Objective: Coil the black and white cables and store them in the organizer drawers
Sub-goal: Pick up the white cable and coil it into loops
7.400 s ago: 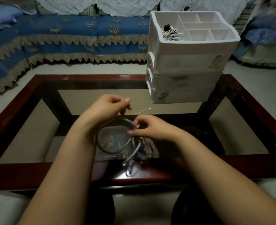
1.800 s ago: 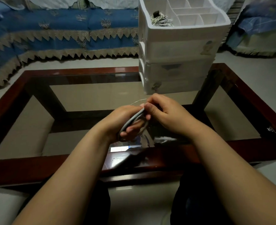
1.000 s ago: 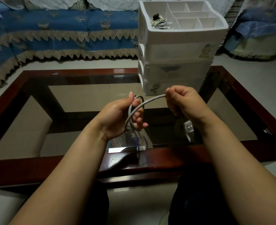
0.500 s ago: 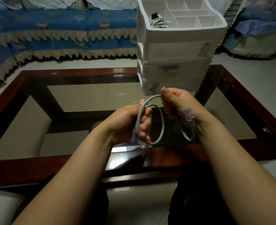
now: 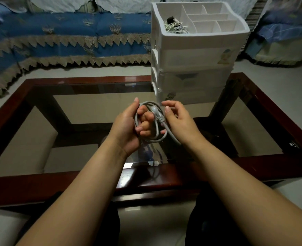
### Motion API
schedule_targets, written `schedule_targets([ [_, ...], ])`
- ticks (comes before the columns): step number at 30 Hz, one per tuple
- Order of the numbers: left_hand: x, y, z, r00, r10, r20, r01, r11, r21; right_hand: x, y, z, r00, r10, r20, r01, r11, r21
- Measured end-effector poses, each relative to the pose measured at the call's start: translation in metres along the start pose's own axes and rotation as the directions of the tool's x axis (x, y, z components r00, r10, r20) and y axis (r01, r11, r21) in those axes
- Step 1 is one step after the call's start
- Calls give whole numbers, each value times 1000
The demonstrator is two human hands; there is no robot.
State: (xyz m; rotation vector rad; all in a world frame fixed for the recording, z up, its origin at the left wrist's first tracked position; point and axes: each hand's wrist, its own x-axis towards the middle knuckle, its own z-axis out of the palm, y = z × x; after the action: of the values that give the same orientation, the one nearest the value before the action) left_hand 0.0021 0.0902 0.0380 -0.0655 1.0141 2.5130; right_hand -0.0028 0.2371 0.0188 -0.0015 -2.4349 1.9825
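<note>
1. Coiling step: the left hand (image 5: 129,126) grips the grey cable (image 5: 151,137) loops above the glass table (image 5: 93,107).
2. The right hand (image 5: 177,121) pinches the connector end (image 5: 156,112) against them.
3. Next, likely tuck that end, then carry the coil to the organizer (image 5: 196,55).

Dim room, glare on tabletop (image 5: 129,164), soft, bowed edges

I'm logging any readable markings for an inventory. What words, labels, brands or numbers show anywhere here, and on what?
No text reads clearly in this view.
White mark on the table's right frame: a small logo or print, too small to read.
Stickers on the organizer drawer fronts, such as the upper one: pictures, blurred, no legible words.
Grey cable and its connector: no marking visible.
</note>
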Motion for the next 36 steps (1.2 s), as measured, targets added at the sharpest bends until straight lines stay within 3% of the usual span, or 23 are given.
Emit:
schedule_targets([
  [5,5,6,-12,976,95,-196,-125,982,-143,-11,-1,10,995,-55,89,48,996,76],
  [9,4,14,-18,941,158,-300,-227,951,-211,-16,1,10,969,-156,193,172,983,-68],
  [12,4,13,-18,908,215,-359,-277,952,-132,-15,3,9,947,-257,191,304,912,-277],
  [15,6,7,-15,892,271,-363,-264,962,70,-15,-1,11,938,-319,135,346,849,-400],
  [18,8,0,-9,897,296,-329,-195,932,306,-18,-4,15,932,-305,194,361,824,-436],
  [21,7,-4,-7,901,313,-300,-184,902,391,-17,-4,14,952,-259,165,306,852,-425],
  [27,11,-14,-3,923,213,-321,-150,966,212,-21,-11,21,969,-176,175,243,811,-532],
  [32,12,-11,-5,934,185,-305,-133,974,183,-17,-13,23,987,-82,135,144,813,-564],
  [34,11,-4,-8,947,127,-294,-66,976,208,-16,-11,20,978,-197,62,199,822,-534],
  [36,9,4,-10,972,-4,-234,71,959,276,-13,-13,13,876,-468,-114,359,792,-494],
])
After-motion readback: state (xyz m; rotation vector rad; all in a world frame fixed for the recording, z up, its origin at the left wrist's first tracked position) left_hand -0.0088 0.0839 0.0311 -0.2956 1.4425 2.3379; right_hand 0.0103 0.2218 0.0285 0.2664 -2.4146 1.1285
